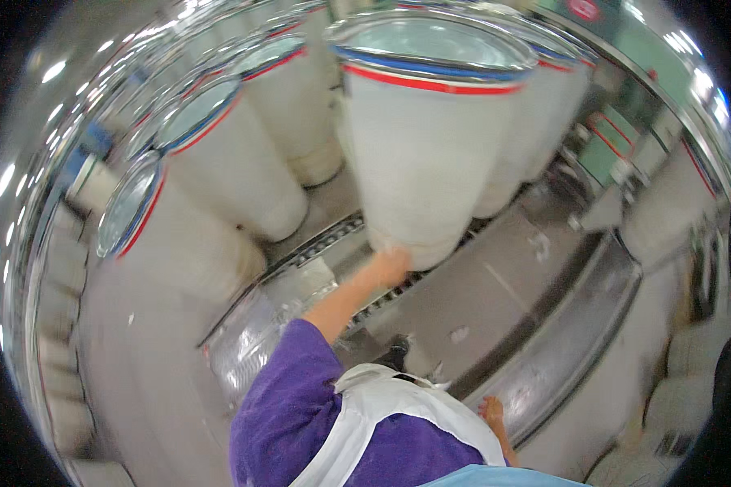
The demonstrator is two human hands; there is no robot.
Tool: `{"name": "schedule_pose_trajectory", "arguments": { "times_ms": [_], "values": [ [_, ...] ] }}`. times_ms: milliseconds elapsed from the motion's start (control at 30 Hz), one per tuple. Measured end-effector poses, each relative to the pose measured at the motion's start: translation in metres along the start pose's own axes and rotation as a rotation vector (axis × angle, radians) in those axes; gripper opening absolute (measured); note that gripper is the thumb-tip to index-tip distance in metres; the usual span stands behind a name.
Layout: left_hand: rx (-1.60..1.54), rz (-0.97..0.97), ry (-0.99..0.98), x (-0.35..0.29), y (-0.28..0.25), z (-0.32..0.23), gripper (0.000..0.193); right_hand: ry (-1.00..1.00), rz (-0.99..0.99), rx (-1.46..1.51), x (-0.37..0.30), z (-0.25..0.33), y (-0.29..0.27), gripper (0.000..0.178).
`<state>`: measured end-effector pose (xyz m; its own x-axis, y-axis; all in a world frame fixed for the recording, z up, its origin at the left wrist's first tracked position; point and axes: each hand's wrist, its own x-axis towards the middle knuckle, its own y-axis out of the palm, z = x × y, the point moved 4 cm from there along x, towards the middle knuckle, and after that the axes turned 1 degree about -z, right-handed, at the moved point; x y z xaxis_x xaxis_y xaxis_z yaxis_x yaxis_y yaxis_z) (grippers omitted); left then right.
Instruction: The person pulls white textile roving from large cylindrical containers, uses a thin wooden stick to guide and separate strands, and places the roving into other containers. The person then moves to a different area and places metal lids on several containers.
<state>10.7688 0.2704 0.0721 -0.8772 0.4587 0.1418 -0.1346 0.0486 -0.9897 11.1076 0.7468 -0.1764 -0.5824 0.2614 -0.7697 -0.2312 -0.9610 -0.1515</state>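
Observation:
A tall white cylindrical can with a metal rim and blue and red bands stands in front of me. My left hand, reaching out from a purple sleeve, is at the foot of this can and seems to touch its lower wall. Motion smears its fingers, so their grip is unclear. The can's base is over a dark track set in the floor. Low beside my white apron hangs my right hand, its fingers slightly bent and apart, with nothing visible in it.
More white cans stand close together at the left and behind. A shiny metal plate lies at the track's left end. A curved metal ledge runs along the right. Green machinery stands at the far right.

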Motion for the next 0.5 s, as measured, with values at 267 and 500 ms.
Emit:
{"name": "schedule_pose_trajectory", "arguments": {
  "times_ms": [267,500],
  "values": [
    [-0.408,0.879,-0.853,-0.382,0.108,0.15,0.045,0.039,0.224,-0.307,0.109,-0.02,-0.022,0.05],
    [-0.036,0.166,-1.44,-0.449,-0.095,0.42,0.045,-0.043,0.114,-0.245,0.104,0.109,0.127,0.044]
  ]
}}
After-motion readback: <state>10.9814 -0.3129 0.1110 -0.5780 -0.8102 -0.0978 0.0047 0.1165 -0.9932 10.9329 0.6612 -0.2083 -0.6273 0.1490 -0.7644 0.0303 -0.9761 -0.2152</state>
